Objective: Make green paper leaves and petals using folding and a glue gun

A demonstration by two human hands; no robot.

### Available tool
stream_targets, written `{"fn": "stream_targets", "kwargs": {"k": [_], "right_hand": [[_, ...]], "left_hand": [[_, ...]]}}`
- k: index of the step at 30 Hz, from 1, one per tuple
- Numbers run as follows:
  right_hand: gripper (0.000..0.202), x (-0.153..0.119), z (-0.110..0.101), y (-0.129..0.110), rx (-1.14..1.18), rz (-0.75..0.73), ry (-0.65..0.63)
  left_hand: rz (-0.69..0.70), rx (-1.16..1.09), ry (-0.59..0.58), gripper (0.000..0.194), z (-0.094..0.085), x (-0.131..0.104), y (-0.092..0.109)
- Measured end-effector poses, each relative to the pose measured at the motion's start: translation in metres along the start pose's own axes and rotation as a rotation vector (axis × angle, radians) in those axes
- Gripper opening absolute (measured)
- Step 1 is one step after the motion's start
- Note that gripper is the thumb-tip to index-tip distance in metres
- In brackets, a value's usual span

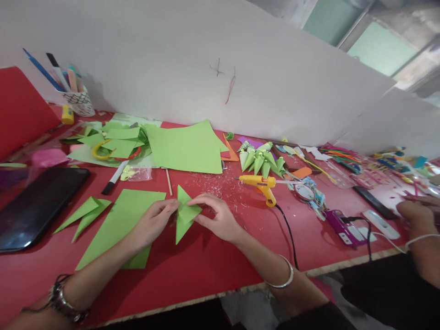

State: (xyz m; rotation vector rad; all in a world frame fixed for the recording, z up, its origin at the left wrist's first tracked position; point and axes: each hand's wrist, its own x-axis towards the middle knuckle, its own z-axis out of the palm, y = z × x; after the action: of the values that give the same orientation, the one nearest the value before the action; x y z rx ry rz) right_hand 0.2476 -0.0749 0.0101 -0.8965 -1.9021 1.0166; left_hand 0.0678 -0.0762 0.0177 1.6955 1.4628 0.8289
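Note:
Both hands hold one folded green paper triangle (184, 215) just over the red table. My left hand (156, 219) pinches its left edge between thumb and fingers. On the other side, the fingers and thumb of my right hand (218, 216) close on the right corner. Under my left forearm lies a flat green paper sheet (129, 211). A folded green paper piece (84, 214) with two long points rests left of that sheet. A thin wooden stick (168, 182) lies just beyond my left hand.
A yellow glue gun (263, 183) with a black cord lies right of my hands. Behind are green sheets (187, 146), scissors (99, 150) and folded green cones (261, 160). A black phone (41, 201) sits left, a purple power strip (343, 229) right. Another person's hand (415, 213) is far right.

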Motion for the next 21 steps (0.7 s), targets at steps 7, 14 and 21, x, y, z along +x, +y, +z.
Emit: {"fn": "stream_targets", "kwargs": {"k": [7, 14, 21], "right_hand": [[0.013, 0.001, 0.0031, 0.0038, -0.007, 0.121, 0.127], [0.009, 0.0001, 0.0051, 0.0036, -0.06, 0.106, 0.106], [0.014, -0.0007, 0.0042, 0.0057, 0.167, 0.078, 0.119]], "left_hand": [[0.06, -0.087, -0.119, 0.033, 0.0033, -0.0013, -0.0023], [0.148, 0.03, -0.205, 0.025, 0.0043, 0.0001, -0.0005], [0.149, -0.188, -0.278, 0.019, 0.0028, 0.0021, -0.002]]}}
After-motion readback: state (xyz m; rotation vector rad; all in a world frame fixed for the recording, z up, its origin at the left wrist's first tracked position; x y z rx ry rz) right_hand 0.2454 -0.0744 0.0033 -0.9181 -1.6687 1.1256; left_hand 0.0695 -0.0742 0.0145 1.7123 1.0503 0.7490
